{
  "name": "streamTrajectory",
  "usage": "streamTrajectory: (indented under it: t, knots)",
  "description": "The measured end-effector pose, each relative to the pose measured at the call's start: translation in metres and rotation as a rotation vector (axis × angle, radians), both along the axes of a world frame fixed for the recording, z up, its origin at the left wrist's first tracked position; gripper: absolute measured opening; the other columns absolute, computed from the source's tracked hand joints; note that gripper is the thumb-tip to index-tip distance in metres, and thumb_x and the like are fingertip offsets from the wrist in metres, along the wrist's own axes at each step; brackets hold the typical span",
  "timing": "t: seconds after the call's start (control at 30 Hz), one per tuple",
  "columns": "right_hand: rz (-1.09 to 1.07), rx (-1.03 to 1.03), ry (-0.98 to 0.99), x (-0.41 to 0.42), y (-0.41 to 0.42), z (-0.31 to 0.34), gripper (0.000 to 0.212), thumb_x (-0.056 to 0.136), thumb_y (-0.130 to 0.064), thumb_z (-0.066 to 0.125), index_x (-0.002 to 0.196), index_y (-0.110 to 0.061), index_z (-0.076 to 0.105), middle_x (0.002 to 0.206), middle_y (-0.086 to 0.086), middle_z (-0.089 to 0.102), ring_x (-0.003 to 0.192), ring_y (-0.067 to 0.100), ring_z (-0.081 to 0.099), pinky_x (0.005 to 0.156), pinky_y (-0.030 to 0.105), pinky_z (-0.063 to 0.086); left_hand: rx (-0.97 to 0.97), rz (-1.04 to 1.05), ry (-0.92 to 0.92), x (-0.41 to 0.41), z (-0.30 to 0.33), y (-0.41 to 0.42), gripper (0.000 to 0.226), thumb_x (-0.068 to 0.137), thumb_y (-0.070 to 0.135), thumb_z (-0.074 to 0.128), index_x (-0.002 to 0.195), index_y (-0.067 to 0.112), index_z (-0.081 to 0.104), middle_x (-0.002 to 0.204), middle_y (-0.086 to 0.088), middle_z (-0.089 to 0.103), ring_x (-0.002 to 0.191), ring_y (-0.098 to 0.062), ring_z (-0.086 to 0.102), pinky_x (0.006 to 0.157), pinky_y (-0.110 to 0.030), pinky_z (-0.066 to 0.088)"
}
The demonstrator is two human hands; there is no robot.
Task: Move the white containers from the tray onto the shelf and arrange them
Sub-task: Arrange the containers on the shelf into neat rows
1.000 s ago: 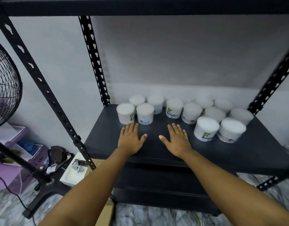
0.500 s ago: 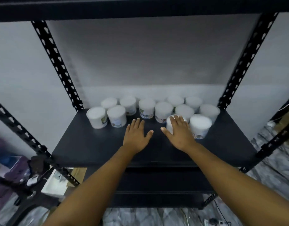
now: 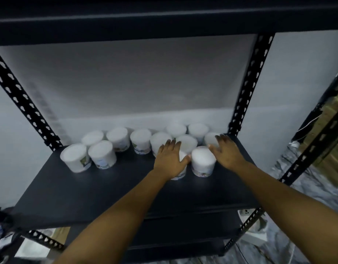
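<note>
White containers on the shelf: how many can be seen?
12 white containers stand on the dark shelf: two front left, eight behind, two front right, one under the left hand. Others may be hidden.

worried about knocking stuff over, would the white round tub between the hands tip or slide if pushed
The white round lidded tub looks squat and wide-based, so it would probably slide on the smooth black shelf rather than tip. Neighbouring tubs stand close behind, so pushing likely bumps them.

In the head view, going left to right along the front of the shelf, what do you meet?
Front-left container → second front container → left hand, lying over a container → front-right container → right hand, against a container at the right end → right rear upright.
</note>
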State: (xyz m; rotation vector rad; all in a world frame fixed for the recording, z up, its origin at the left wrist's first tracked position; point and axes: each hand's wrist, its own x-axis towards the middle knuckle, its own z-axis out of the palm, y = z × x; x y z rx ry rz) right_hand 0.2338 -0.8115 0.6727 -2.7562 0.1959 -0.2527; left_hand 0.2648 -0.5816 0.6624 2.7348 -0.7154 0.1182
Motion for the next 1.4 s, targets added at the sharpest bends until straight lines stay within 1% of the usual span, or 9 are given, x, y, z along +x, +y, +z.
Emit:
streamTrajectory:
  t: [0.17, 0.27, 0.33, 0.43, 0.67, 0.9, 1.1, 1.27, 1.4]
  knots:
    - [0.075, -0.026, 0.114, 0.012, -0.043, -0.008, 0.057, 0.098, -0.039, 0.042, 0.144, -0.006, 0.034, 0.151, 0.018, 0.030, 0.139, 0.032, 0.027, 0.114, 0.041, 0.024, -0.007, -0.004, 0.044, 0.000, -0.004, -0.050, 0.081, 0.087, 0.066, 0.044, 0.148, 0.016, 0.026, 0.156, -0.010, 0.023, 0.145, -0.027, 0.016, 0.117, -0.043, 0.012]
    - [0.137, -0.048, 0.140, 0.017, -0.054, -0.014, 0.062, 0.095, -0.034, 0.051, 0.146, -0.006, 0.030, 0.153, 0.018, 0.025, 0.141, 0.031, 0.023, 0.116, 0.038, 0.022, 0.015, -0.020, 0.016, -0.004, -0.013, -0.072, 0.083, 0.083, 0.067, 0.049, 0.146, 0.017, 0.031, 0.154, -0.011, 0.028, 0.143, -0.029, 0.020, 0.115, -0.043, 0.015]
    - [0.185, -0.081, 0.128, 0.019, -0.057, -0.017, 0.064, 0.093, -0.033, 0.054, 0.146, -0.006, 0.031, 0.154, 0.018, 0.024, 0.142, 0.031, 0.021, 0.117, 0.036, 0.020, 0.030, -0.029, 0.013, -0.008, -0.021, -0.082, 0.083, 0.082, 0.067, 0.052, 0.145, 0.017, 0.032, 0.153, -0.010, 0.030, 0.141, -0.029, 0.022, 0.114, -0.042, 0.016]
    - [0.247, -0.110, 0.126, 0.022, -0.057, -0.024, 0.068, 0.092, -0.038, 0.056, 0.146, -0.007, 0.030, 0.154, 0.016, 0.023, 0.144, 0.028, 0.018, 0.117, 0.034, 0.015, 0.059, -0.013, 0.040, -0.009, -0.033, -0.090, 0.081, 0.084, 0.063, 0.050, 0.148, 0.018, 0.028, 0.156, -0.010, 0.024, 0.143, -0.027, 0.018, 0.117, -0.041, 0.014]
    - [0.249, -0.088, 0.053, 0.024, -0.050, -0.032, 0.057, 0.091, -0.035, 0.059, 0.140, -0.009, 0.044, 0.143, 0.016, 0.041, 0.131, 0.033, 0.035, 0.110, 0.036, 0.025, 0.067, 0.004, 0.010, -0.007, -0.042, -0.088, 0.077, 0.086, 0.059, 0.051, 0.148, 0.020, 0.028, 0.157, -0.009, 0.021, 0.144, -0.026, 0.017, 0.118, -0.041, 0.014]
    - [0.264, -0.093, -0.015, 0.021, -0.040, -0.033, 0.045, 0.091, -0.029, 0.058, 0.131, -0.010, 0.055, 0.132, 0.015, 0.050, 0.120, 0.032, 0.040, 0.103, 0.037, 0.033, 0.101, -0.024, -0.029, -0.005, -0.045, -0.073, 0.076, 0.086, 0.058, 0.050, 0.148, 0.021, 0.028, 0.157, -0.008, 0.021, 0.144, -0.025, 0.018, 0.117, -0.039, 0.014]
    - [0.299, -0.101, -0.069, 0.010, -0.034, -0.035, 0.040, 0.087, -0.029, 0.062, 0.123, -0.009, 0.061, 0.123, 0.016, 0.056, 0.112, 0.033, 0.046, 0.096, 0.039, 0.039, 0.095, -0.041, -0.047, -0.007, -0.044, -0.053, 0.075, 0.086, 0.057, 0.053, 0.147, 0.022, 0.029, 0.157, -0.007, 0.022, 0.144, -0.024, 0.019, 0.116, -0.037, 0.014]
    - [0.319, -0.072, -0.082, -0.003, -0.031, -0.038, 0.042, 0.085, -0.025, 0.063, 0.124, -0.010, 0.060, 0.125, 0.014, 0.054, 0.116, 0.031, 0.044, 0.100, 0.038, 0.038, 0.102, -0.019, -0.034, -0.013, -0.043, -0.045, 0.074, 0.086, 0.052, 0.054, 0.148, 0.022, 0.027, 0.158, -0.005, 0.019, 0.145, -0.023, 0.016, 0.116, -0.036, 0.011]
    - [0.329, -0.040, -0.089, -0.011, -0.031, -0.041, 0.046, 0.082, -0.032, 0.067, 0.121, -0.009, 0.061, 0.133, 0.015, 0.049, 0.123, 0.032, 0.041, 0.104, 0.039, 0.034, 0.131, 0.030, -0.015, -0.020, -0.044, -0.045, 0.076, 0.083, 0.049, 0.054, 0.149, 0.025, 0.025, 0.159, -0.008, 0.015, 0.144, -0.026, 0.016, 0.117, -0.039, 0.011]
